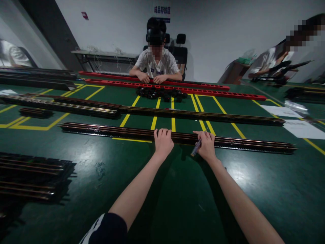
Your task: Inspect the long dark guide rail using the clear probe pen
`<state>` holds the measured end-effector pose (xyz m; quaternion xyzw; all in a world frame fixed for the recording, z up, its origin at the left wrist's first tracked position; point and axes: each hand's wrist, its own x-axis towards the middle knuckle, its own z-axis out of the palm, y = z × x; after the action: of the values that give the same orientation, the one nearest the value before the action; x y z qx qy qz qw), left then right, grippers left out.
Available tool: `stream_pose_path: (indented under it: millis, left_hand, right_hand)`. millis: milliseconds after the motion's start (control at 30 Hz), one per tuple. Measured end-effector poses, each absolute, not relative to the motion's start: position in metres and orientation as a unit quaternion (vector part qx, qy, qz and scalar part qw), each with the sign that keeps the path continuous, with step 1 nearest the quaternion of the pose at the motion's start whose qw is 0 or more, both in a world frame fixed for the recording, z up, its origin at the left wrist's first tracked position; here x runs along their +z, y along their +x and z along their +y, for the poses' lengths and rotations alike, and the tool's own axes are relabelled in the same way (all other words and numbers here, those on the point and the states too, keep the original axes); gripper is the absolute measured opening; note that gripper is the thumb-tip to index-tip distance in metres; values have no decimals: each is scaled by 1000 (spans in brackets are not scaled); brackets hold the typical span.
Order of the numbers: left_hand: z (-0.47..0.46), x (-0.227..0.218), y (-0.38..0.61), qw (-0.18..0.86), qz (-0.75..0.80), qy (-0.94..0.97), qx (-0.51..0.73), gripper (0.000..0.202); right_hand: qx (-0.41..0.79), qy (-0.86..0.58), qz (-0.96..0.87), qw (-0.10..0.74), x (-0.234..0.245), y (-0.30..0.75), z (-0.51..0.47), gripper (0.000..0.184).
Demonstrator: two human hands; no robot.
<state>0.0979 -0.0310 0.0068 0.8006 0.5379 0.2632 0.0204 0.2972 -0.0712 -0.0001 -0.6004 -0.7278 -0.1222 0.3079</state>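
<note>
A long black rail with copper-coloured strips (101, 130) lies crosswise on the green table in front of me. My left hand (164, 144) is closed over it near the middle, fingers curled across its far edge. To the right, my right hand (207, 145) rests at the same rail and holds a screwdriver (195, 149) with a see-through handle, its thin tip showing past the fingers. The right index finger stretches left along the rail. Beyond it lies a second similar rail (203, 115), apart from both hands.
Stacked dark rails (30, 176) lie at the near left. Across the table (122, 176), a seated person (157, 64) rests both hands by red slotted rails (203, 90), near a heap of black parts (162, 93). White papers (304, 128) lie at right. Other people sit left and right.
</note>
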Motion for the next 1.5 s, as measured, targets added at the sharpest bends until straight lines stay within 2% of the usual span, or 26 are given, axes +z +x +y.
stream_pose_path:
  millis: [167,500,733,967,1233,1500]
  left_hand:
    - [-31,6,98,17,536,802,265,34]
    - [-31,6,98,22,533,803,265,35]
    - [-31,6,98,10,529,805,268,35]
    - [-32,7,100,20,516,816,259,34]
    - [-29,4,99,24,513,819,256,35]
    - [-31,6,99,22,512,820,256,35]
  right_hand:
    - [-139,-590,-739,294,-2,293,-70,15]
    - [-130,-605,-735,278,-5,293,-66,11]
    - [-126,-589,-755,258,-3,286,-65,24]
    - [-119,-611,-732,276,-5,294,-66,31]
    - [-89,-597,-742,290,-4,294,-68,16]
    - [-88,-614,-734,276,-9,295,-64,15]
